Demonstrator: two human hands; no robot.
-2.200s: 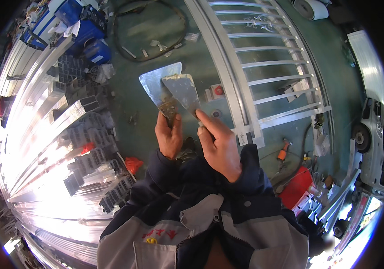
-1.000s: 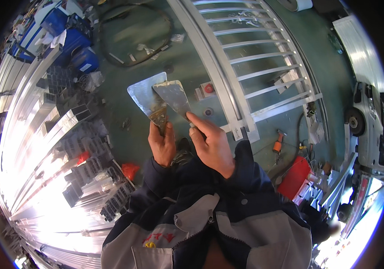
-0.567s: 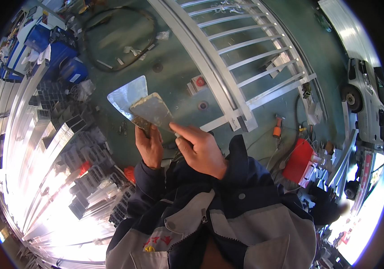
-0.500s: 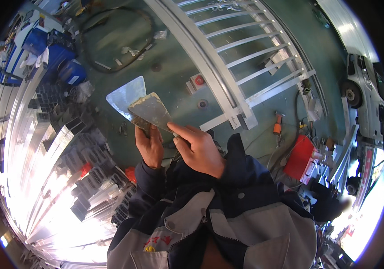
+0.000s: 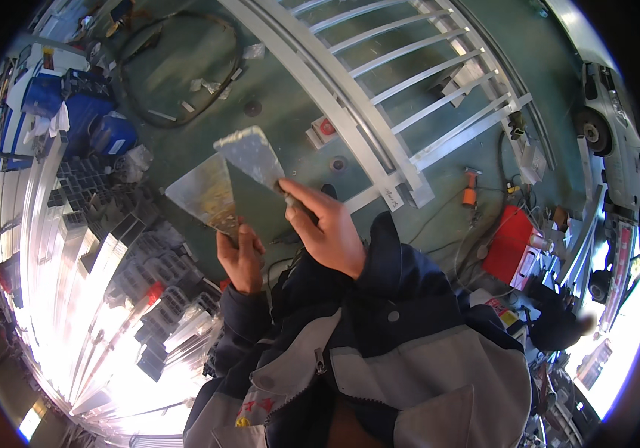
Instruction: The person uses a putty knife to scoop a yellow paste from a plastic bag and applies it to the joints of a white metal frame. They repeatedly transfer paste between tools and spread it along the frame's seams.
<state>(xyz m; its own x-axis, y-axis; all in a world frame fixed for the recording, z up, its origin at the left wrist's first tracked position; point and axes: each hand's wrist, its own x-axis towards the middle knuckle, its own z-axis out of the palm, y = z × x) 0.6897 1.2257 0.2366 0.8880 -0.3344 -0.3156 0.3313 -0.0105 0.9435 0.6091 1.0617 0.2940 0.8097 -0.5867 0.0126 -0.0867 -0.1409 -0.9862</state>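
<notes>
Two putty knives with wide metal blades are up in front of me. My left hand (image 5: pixel 242 259) is closed round the handle end of one putty knife (image 5: pixel 202 188), whose blade points up and left and carries a yellowish-brown smear near its base. In my right hand (image 5: pixel 327 231) is the other putty knife (image 5: pixel 251 155), gripped low with the forefinger along it. Pale paste lines the far edge of that blade. A gap shows between the two blades, though their sides lie close. Both handles are mostly hidden by my fingers.
Beyond my hands a slatted metal frame (image 5: pixel 409 89) lies over the green floor. At left are stacked metal profiles (image 5: pixel 81 246) and blue containers (image 5: pixel 113 133). An orange power tool (image 5: pixel 470 196), a red box (image 5: pixel 510 243) and cables lie at right. A hose coil (image 5: pixel 129 82) rests far left.
The blades were overlapping and are now apart. My right hand has lifted its putty knife up and away, while the left one's blade has turned to show its smeared face.
</notes>
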